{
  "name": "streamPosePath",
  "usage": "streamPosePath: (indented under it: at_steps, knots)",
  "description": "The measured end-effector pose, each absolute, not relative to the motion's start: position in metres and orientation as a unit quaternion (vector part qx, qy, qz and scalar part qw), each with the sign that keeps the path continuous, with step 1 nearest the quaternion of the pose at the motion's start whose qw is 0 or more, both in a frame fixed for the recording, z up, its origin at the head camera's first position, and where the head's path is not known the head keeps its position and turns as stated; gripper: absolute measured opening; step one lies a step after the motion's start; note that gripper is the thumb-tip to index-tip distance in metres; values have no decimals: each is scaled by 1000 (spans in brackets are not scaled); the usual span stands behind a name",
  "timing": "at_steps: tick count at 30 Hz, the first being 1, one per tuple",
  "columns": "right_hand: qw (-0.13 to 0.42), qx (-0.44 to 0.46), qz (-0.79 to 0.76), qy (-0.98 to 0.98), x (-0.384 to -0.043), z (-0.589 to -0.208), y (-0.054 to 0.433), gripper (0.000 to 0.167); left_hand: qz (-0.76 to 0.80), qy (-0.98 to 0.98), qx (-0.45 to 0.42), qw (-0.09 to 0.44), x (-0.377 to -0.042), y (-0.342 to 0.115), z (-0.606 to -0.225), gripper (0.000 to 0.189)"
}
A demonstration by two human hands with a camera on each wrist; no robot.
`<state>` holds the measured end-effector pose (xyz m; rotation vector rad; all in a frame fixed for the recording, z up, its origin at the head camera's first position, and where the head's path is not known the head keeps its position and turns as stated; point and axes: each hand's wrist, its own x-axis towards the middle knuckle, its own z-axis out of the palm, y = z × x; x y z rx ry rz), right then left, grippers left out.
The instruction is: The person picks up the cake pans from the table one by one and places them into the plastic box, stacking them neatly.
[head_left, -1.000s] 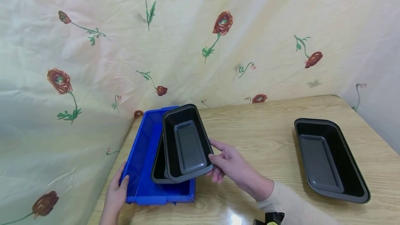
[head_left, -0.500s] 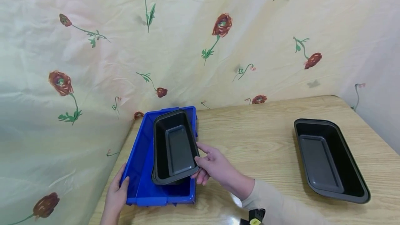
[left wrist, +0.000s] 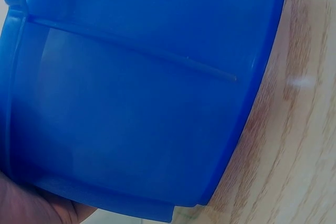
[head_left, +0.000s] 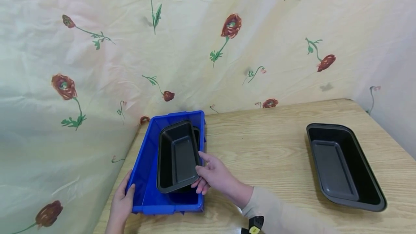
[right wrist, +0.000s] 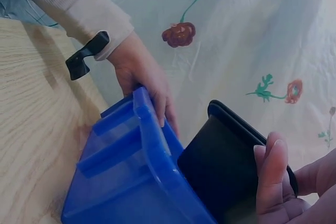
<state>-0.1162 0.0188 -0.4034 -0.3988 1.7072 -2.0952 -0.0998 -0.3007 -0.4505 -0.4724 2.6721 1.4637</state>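
Observation:
A dark grey loaf pan (head_left: 183, 156) is tilted inside the blue plastic bin (head_left: 146, 209), overlapping a second dark pan (head_left: 196, 133) beneath it. My right hand (head_left: 216, 176) pinches the upper pan's right rim between thumb and fingers. In the right wrist view the fingertips (right wrist: 273, 166) curl over that rim, and the pan's dark outer wall (right wrist: 223, 161) leans over the bin's edge. My left hand (head_left: 121, 199) grips the left side wall of the bin, thumb on the inside. The left wrist view is mostly filled by the bin's outer wall (left wrist: 115, 108).
Another dark loaf pan (head_left: 338, 169) stands on the right part of the wood-grain table (head_left: 260, 140). A flower-printed cloth (head_left: 195, 46) hangs behind the table and along its left side.
The right hand has moved left and slightly down with the loaf pan, bringing it from over the bin's right edge into the bin. The left hand keeps its place.

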Motion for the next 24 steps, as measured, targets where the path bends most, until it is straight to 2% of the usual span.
streamPosePath:
  at_steps: [16,24]
  knots:
    - [183,-112,-766,607,-119,-421,-7,64,479,863,-157,29,-99,-301,-452,56]
    - [197,-104,-716,661,-124,-424,-7,68,482,861,-157,34,-99,-302,-451,57]
